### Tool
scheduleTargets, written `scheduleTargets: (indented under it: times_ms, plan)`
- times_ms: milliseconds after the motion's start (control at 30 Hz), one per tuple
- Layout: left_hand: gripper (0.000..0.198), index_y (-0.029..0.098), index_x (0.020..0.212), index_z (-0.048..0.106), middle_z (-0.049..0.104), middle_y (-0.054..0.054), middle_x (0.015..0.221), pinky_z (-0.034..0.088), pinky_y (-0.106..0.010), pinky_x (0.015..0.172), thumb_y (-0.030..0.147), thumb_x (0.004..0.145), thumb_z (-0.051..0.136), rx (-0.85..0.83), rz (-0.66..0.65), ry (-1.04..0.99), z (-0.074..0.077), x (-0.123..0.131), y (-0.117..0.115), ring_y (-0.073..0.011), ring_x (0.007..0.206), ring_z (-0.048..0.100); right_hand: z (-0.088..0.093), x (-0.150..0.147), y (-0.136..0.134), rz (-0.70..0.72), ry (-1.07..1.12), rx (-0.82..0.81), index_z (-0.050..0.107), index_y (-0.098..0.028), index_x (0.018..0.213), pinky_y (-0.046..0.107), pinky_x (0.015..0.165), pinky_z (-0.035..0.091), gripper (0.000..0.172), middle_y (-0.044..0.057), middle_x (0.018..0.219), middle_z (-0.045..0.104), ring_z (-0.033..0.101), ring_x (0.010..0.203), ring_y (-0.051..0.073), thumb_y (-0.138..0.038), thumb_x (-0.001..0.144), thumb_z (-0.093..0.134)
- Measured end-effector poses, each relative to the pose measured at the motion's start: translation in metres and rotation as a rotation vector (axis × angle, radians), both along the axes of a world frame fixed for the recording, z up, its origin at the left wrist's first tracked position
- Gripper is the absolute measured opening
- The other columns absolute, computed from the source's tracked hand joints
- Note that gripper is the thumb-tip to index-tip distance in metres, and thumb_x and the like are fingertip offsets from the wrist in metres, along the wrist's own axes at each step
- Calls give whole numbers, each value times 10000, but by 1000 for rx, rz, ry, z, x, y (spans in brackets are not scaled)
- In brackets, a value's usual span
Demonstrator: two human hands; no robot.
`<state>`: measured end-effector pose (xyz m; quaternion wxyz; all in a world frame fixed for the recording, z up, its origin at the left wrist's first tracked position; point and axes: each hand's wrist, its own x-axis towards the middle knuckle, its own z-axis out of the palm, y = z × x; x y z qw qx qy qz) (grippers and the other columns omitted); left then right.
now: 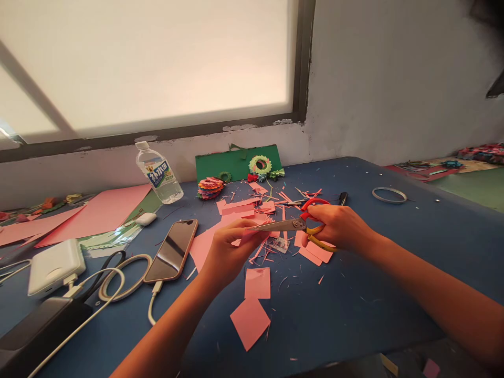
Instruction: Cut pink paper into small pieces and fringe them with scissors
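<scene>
My right hand (pixel 342 227) grips a pair of scissors (pixel 280 226) by its red and yellow handles, with the blades pointing left. Pinched between the fingers of my left hand (pixel 230 249) is a small piece of pink paper (pixel 247 236), mostly hidden by the fingers. The blade tips reach this paper at my left fingertips. Below the hands lie two pink paper squares (pixel 250 323), one overlapping the other's corner. Pink strips and offcuts (pixel 238 208) are scattered behind the hands, and more pink pieces (pixel 315 254) rest under my right hand.
A phone (pixel 172 251) on a cable, a white power bank (pixel 56 266) and a tape roll (pixel 125 278) lie left. Behind stand a tilted water bottle (pixel 159 174), a green sheet (pixel 236 164) and folded-paper rings (pixel 260 165). Another ring (pixel 389 195) lies right on the blue table (pixel 394 252).
</scene>
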<state>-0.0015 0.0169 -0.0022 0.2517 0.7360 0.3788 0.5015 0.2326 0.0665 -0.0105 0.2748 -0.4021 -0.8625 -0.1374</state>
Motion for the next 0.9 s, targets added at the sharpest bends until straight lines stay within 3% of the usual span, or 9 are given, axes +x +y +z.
scheduleTargets:
  times_ms: [900]
  plan:
    - [123, 216, 742, 701, 661, -39, 773, 469, -262, 582, 238, 769, 583, 20, -24, 12, -2, 2, 3, -150, 704, 587, 0, -2, -2, -10, -38, -11, 551, -199, 665, 236, 459, 293, 305, -2, 636, 615, 541, 545, 126, -502, 696, 546]
